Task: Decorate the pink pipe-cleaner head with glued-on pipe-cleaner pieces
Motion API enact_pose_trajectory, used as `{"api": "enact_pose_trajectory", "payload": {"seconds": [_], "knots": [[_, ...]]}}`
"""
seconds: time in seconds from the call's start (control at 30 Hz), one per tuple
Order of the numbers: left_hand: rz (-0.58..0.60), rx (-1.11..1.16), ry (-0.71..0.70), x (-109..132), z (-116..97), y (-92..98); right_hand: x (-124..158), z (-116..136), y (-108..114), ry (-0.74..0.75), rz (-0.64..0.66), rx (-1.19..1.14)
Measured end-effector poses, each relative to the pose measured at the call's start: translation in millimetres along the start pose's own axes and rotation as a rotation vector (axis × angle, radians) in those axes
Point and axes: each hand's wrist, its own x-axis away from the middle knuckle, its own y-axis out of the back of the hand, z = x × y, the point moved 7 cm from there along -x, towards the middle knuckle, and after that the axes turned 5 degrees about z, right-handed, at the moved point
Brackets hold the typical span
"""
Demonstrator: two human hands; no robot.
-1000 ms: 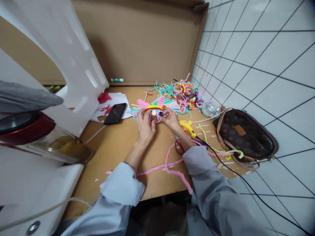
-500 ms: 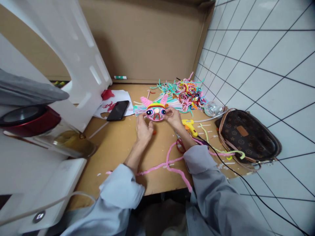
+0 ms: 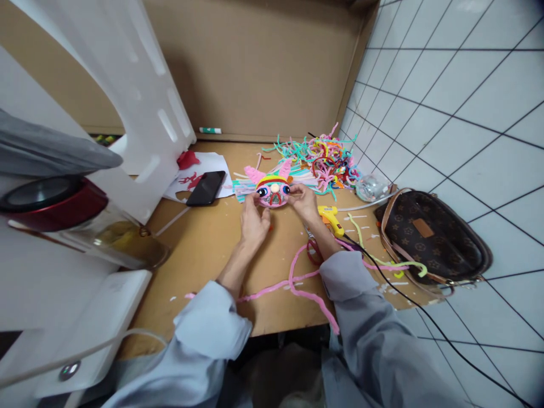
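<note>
Between my hands, raised over the table, is a small pipe-cleaner animal face (image 3: pixel 274 195) with pink pointed ears, a yellow and red band, blue-rimmed eyes and a pale nose. My left hand (image 3: pixel 254 222) grips its left edge, fingers bent around the rim beside one eye. On the other side, my right hand (image 3: pixel 305 203) pinches the edge near the other eye. Under my right wrist lie red-handled scissors (image 3: pixel 313 251), partly hidden. A yellow glue gun (image 3: pixel 331 220) rests just right of that hand. Pink pipe cleaners (image 3: pixel 310 294) curl on the table below.
A tangled heap of colourful pipe cleaners (image 3: pixel 323 158) lies at the back right. The brown handbag (image 3: pixel 437 235) sits by the tiled wall, with a black cord running past. A phone (image 3: pixel 207 187) and a glass bottle (image 3: pixel 106 232) are at the left.
The whole view has shifted slightly, so most things sit a little further right. Both hands keep their hold on the animal face, which looks tilted slightly differently.
</note>
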Motion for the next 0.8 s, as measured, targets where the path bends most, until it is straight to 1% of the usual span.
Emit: {"api": "enact_pose_trajectory", "payload": {"seconds": [0.13,0.33,0.5,0.63,0.8], "knots": [[0.007,-0.025,-0.007,-0.1,-1.7,0.9,-0.2,2.0,0.4,0.002,0.006,-0.003],[0.033,-0.076,0.021,-0.6,-3.3,2.7,0.0,1.2,0.6,0.033,0.006,0.010],[0.016,-0.129,0.027,-0.2,-4.7,5.0,2.0,0.6,1.5,0.001,-0.001,0.000],[-0.032,-0.157,-0.024,1.0,-10.2,8.6,4.2,4.7,3.3,-0.009,-0.005,0.016],[-0.052,-0.189,-0.113,1.6,-25.0,12.5,4.6,7.5,6.2,-0.008,-0.022,0.042]]}}
